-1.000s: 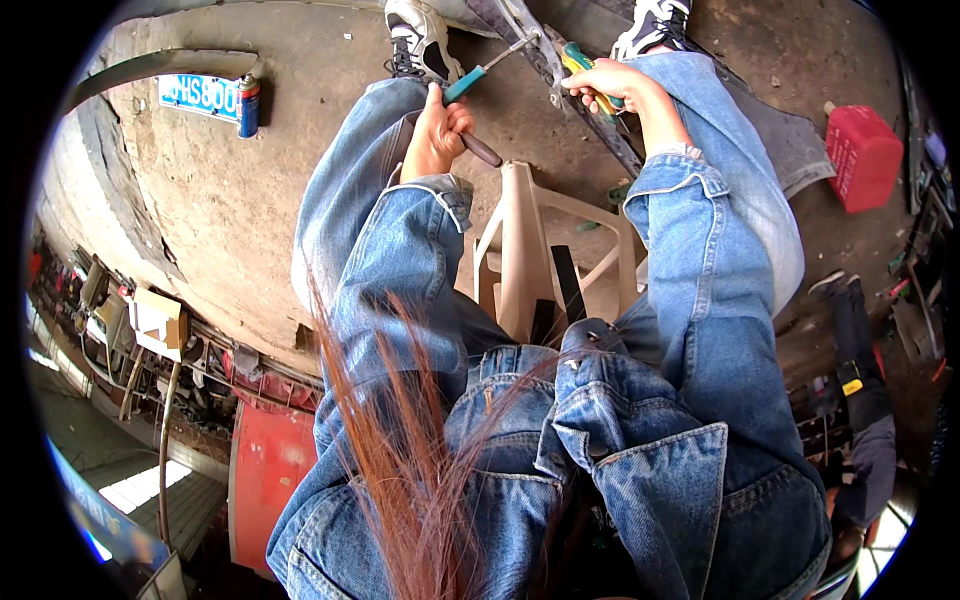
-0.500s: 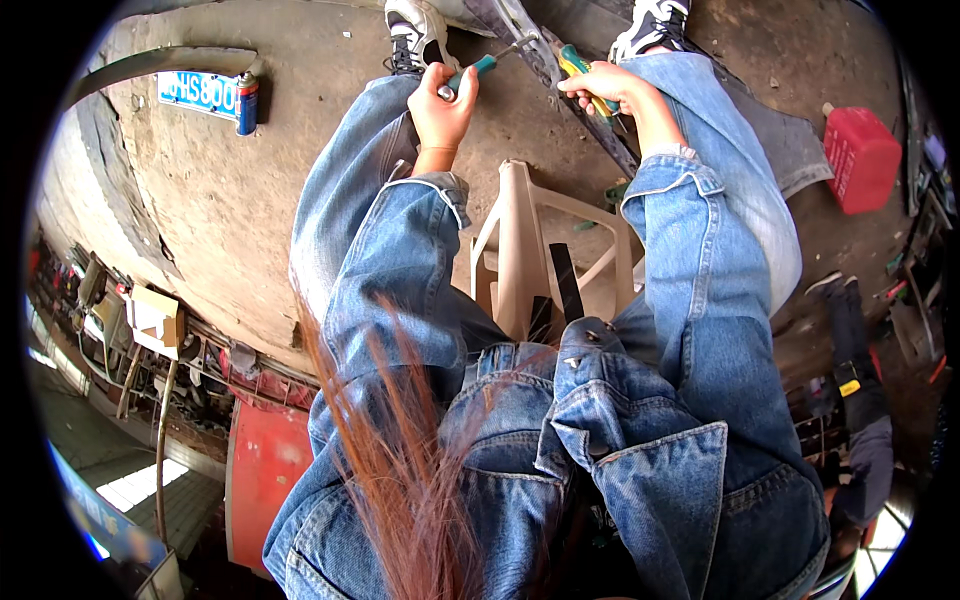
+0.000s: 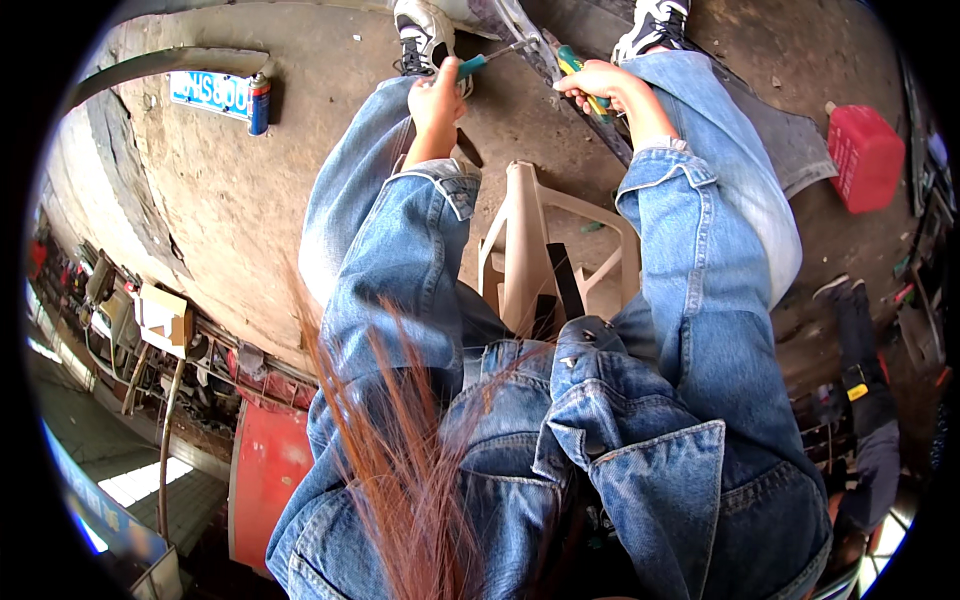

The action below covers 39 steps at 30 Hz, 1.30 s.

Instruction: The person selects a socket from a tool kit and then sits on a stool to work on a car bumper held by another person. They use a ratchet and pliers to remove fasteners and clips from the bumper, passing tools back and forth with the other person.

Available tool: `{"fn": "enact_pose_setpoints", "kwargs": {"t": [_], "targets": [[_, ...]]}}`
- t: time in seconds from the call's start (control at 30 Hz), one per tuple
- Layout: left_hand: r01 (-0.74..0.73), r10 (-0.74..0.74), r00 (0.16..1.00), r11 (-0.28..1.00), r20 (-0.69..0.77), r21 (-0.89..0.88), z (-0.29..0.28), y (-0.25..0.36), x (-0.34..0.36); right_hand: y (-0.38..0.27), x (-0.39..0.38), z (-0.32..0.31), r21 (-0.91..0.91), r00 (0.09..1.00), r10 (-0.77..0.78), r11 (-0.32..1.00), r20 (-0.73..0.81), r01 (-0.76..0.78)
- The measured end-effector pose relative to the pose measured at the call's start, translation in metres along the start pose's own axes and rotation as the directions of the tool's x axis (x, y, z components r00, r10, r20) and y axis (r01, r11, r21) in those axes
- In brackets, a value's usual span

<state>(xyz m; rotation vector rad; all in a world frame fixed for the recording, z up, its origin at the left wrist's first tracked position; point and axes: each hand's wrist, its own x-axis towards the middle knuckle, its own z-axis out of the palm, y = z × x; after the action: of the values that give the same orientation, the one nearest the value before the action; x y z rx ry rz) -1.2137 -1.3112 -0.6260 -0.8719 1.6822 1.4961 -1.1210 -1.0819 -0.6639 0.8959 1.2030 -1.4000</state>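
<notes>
A: And the left hand?

B: Curled around a teal-handled tool, thumb laid along the handle, thin metal shaft slanting off toward the right hand.

A: Anything under that fist?

B: Yes, a dark brown piece, jutting out just below the left hand. Cannot tell whether gripped as well.

A: And the right hand?

B: Wrapped about a green-and-yellow-handled tool, one end poking out ahead of the fingers. Set apart from the left hand.

A: Between the two hands?

B: A long dark strip, running aslant from beyond both hands down to just left of the right wrist. Shaft tip right by the strip; too small to tell whether touching.

A: Nearer the body?

B: Below and between the hands, a beige plastic stool on the floor.

A: Farther out?

B: Well left of the left hand, a blue plate with a spray can just beside. Well right of the right hand, a red jug.
</notes>
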Motion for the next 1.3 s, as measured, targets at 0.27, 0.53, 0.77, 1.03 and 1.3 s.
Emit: {"fn": "enact_pose_setpoints", "kwargs": {"t": [0.27,0.53,0.77,1.03,1.3], "targets": [[-0.692,0.398,0.684,0.090,0.611,0.716,-0.004,0.026,-0.020,-0.008,-0.015,0.000,0.030,1.000,0.020,0.999,0.021,-0.020],[-0.437,0.218,0.897,0.322,0.384,0.840,0.001,0.029,-0.007,0.003,-0.001,-0.010,-0.025,1.000,0.025,0.999,0.001,-0.025],[0.657,-0.588,0.687,0.754,0.427,-0.019,-0.033,0.029,0.021,-0.007,-0.012,0.003,-0.039,1.000,0.014,0.999,0.014,-0.014],[-0.718,0.462,0.580,-0.097,0.670,0.689,-0.015,0.022,0.000,-0.002,-0.002,-0.003,-0.046,0.999,0.048,0.998,0.007,-0.048],[-0.041,-0.108,0.978,0.734,0.176,0.678,-0.001,0.026,-0.001,-0.003,-0.006,0.000,-0.072,1.000,0.021,0.997,-0.019,-0.023]]}}
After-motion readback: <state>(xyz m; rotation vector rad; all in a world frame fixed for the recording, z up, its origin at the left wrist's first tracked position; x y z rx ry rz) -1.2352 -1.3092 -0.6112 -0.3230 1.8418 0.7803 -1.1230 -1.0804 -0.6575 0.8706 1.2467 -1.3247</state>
